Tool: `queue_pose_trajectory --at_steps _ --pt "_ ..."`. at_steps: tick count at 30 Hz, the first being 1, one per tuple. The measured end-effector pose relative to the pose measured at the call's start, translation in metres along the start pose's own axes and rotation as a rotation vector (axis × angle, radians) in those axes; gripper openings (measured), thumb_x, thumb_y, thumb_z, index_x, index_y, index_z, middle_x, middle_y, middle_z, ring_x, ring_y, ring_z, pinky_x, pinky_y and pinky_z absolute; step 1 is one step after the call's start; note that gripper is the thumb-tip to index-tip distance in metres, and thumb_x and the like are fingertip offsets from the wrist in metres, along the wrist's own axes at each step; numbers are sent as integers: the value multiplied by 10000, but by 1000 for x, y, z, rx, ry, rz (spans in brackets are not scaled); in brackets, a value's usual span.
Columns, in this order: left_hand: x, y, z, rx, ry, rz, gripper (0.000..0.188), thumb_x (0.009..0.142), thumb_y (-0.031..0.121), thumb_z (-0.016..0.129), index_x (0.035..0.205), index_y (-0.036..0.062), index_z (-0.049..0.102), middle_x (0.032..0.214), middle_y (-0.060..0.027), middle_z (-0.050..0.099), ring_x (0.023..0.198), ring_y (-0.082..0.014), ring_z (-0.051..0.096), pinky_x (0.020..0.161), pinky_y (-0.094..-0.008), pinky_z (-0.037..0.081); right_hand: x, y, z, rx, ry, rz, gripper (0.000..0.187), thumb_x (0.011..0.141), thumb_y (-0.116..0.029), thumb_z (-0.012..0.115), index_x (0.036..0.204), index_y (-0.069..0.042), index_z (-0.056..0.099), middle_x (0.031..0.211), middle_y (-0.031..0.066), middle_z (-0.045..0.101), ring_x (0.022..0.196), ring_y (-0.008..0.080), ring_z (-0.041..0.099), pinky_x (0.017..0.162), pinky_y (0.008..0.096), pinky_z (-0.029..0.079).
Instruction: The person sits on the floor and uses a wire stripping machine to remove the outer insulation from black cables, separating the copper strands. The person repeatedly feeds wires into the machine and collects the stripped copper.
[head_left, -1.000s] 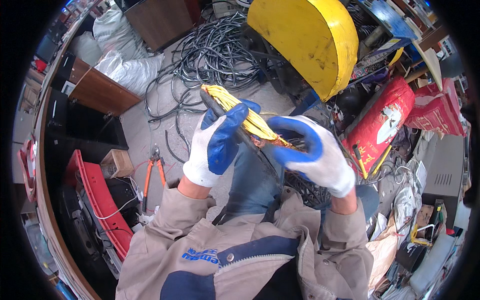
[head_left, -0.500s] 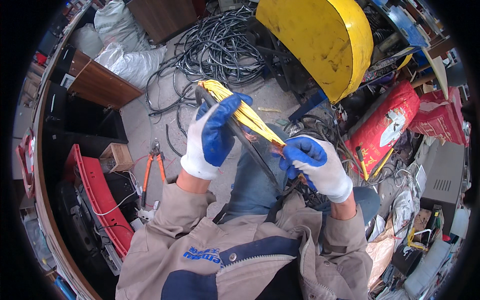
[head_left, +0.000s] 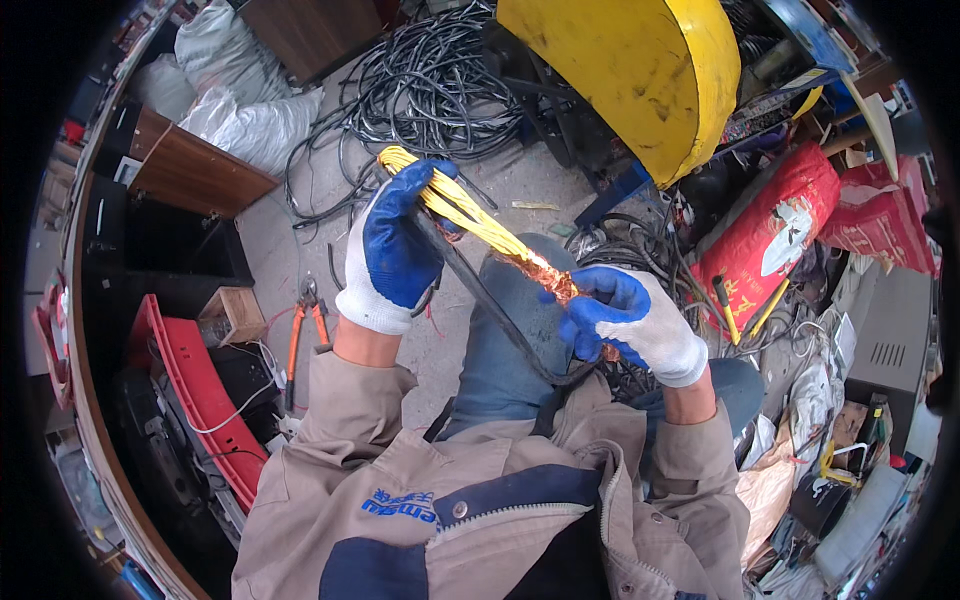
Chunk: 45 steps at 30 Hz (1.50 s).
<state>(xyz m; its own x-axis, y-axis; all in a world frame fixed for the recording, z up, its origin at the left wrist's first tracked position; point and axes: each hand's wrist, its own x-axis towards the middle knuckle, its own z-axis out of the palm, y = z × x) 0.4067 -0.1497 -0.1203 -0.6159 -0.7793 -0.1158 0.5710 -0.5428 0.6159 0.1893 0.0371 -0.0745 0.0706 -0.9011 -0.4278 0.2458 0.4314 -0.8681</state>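
Observation:
Both my hands wear white gloves with blue coated palms. My left hand (head_left: 395,245) is closed round a bundle of thin yellow wires (head_left: 470,217), near its folded far end. Alongside the wires a black cable sheath (head_left: 490,300) passes down from that hand toward my lap. At the near end of the bundle, copper-coloured braid (head_left: 545,272) shows bare and bunched. My right hand (head_left: 630,315) pinches this braid between thumb and fingers. A further bit of copper shows under the right fingers; the rest there is hidden.
A tangled heap of black cable (head_left: 430,95) lies on the floor ahead, beside a yellow machine guard (head_left: 640,80). Orange-handled cutters (head_left: 300,340) rest at left, near a red plastic part (head_left: 200,390). Red sacks (head_left: 770,240) and scrap crowd the right; white sacks (head_left: 255,130) stand far left.
My left hand has moved left and slightly nearer with the wires. Much more copper braid now shows between the yellow wires and my right hand, which has barely moved.

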Motion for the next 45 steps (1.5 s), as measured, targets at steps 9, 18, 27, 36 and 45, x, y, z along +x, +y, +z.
queue_pose_trajectory --at_steps 9,18,27,36,45 --pt "0 -18 30 104 -83 54 376 1043 232 531 1280 -57 567 1193 -180 662 1086 -268 655 991 -373 516 25 -25 33 -193 151 -59 296 978 -261 664 1160 -27 677 773 23 661 636 71 588 577 227 479" --pt "-3 -11 63 414 -68 -9 241 986 94 584 1145 -85 608 1037 -197 684 939 -302 694 878 -398 568 11 -32 11 -207 54 -66 240 1027 -245 592 1102 -23 647 883 18 669 636 51 574 554 203 465" --pt "28 19 44 232 29 72 250 1018 153 572 1123 -67 625 1045 -192 685 852 -245 669 726 -336 570 -23 -3 -17 91 13 -27 336 1016 -314 622 1122 4 644 800 36 652 559 91 596 480 238 443" --pt "96 69 -35 59 -45 -127 191 1000 126 582 1130 -10 614 1055 -154 678 874 -249 655 811 -377 563 -39 22 -24 261 -41 68 371 1026 -329 598 981 30 680 666 59 636 516 135 597 490 264 481" --pt "147 98 -102 302 257 -49 143 983 129 590 1085 42 643 1061 -126 693 967 -282 667 879 -413 566 -33 40 -17 461 -123 183 412 1034 -379 569 962 13 674 633 61 614 432 146 565 375 262 441"
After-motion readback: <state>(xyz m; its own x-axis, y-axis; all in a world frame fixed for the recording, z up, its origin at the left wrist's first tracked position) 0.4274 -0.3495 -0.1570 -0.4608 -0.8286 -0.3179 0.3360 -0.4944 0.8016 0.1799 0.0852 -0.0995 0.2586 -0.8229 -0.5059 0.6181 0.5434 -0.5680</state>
